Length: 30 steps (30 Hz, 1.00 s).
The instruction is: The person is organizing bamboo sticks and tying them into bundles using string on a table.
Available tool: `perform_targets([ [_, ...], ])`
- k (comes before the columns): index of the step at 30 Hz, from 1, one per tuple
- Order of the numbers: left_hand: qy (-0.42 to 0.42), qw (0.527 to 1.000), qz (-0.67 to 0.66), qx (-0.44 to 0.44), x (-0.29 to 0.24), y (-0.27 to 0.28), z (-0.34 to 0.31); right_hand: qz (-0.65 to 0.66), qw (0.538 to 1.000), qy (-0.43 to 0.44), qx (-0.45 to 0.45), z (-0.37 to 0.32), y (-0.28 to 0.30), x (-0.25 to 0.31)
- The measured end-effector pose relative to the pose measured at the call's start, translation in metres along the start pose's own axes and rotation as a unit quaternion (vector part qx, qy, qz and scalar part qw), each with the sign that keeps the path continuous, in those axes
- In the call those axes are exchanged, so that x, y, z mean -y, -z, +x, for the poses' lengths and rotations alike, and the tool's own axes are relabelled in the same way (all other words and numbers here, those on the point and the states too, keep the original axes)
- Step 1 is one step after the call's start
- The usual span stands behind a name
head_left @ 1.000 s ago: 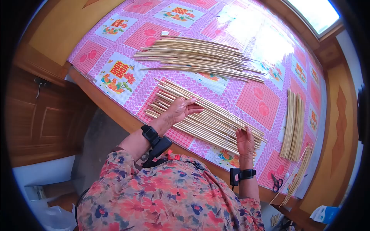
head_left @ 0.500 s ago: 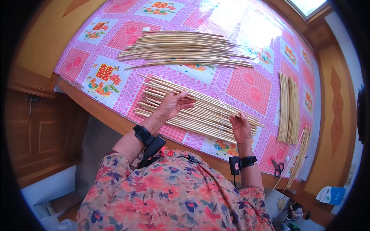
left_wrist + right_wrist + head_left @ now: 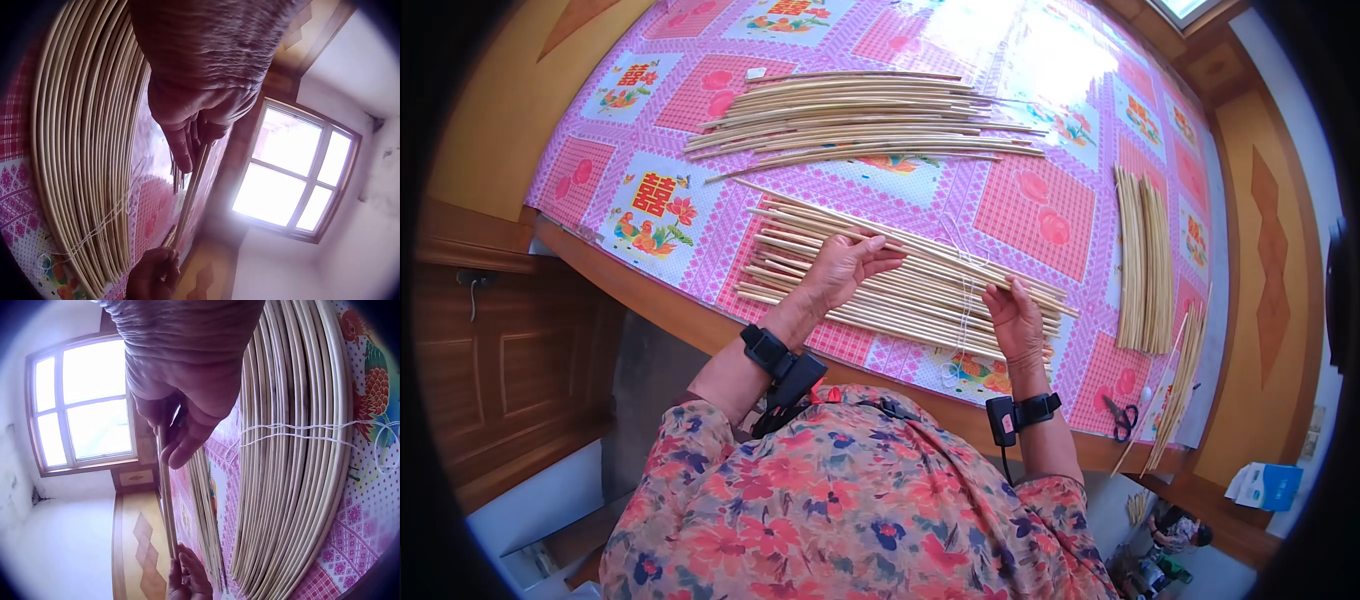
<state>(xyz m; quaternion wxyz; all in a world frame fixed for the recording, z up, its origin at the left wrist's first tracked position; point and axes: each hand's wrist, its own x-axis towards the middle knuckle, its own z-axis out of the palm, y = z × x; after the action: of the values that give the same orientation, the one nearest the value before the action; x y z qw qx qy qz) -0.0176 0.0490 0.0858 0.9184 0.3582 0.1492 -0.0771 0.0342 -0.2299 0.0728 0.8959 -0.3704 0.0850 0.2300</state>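
Two or so thin sticks (image 3: 193,190) are pinched between both hands, raised above a flat row of many sticks (image 3: 880,295). The left hand (image 3: 844,270) pinches them near their left part, thumb on top. Toward their right end the right hand (image 3: 1016,320) pinches them between thumb and fingers. White string (image 3: 300,428) crosses the row near its right end, with a loop lying on the tablecloth (image 3: 369,512). In the right wrist view the sticks (image 3: 167,506) run from the right hand (image 3: 187,381) down to the left hand (image 3: 187,578).
Behind the row lies a loose spread of sticks (image 3: 860,115). At the right are a thick bundle (image 3: 1143,260), a thinner bundle (image 3: 1180,390) and dark scissors (image 3: 1121,418). A small white piece (image 3: 755,74) lies at the back left. The table edge (image 3: 690,315) runs beside the person.
The head view has shifted, so the table things appear higher and further left. Both hands still pinch the raised sticks, whose left end now sticks out further past the row.
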Motion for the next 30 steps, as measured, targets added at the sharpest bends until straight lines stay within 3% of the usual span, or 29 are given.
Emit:
perform_targets([
  [20,0.002,0.996,-0.068,0.049,-0.006,0.010,0.003,0.010,1.000,-0.012,0.016,-0.002,0.001,-0.004],
  [22,0.005,0.997,-0.078,-0.011,-0.003,0.010,0.004,-0.010,1.000,-0.004,0.027,-0.003,-0.002,-0.003],
  [25,0.019,0.999,-0.019,-0.034,-0.005,0.011,0.006,-0.006,1.000,-0.002,0.030,-0.005,-0.004,-0.003],
  [30,0.067,0.998,-0.007,-0.012,-0.014,0.010,0.005,0.002,1.000,-0.002,0.029,-0.006,-0.004,-0.003],
])
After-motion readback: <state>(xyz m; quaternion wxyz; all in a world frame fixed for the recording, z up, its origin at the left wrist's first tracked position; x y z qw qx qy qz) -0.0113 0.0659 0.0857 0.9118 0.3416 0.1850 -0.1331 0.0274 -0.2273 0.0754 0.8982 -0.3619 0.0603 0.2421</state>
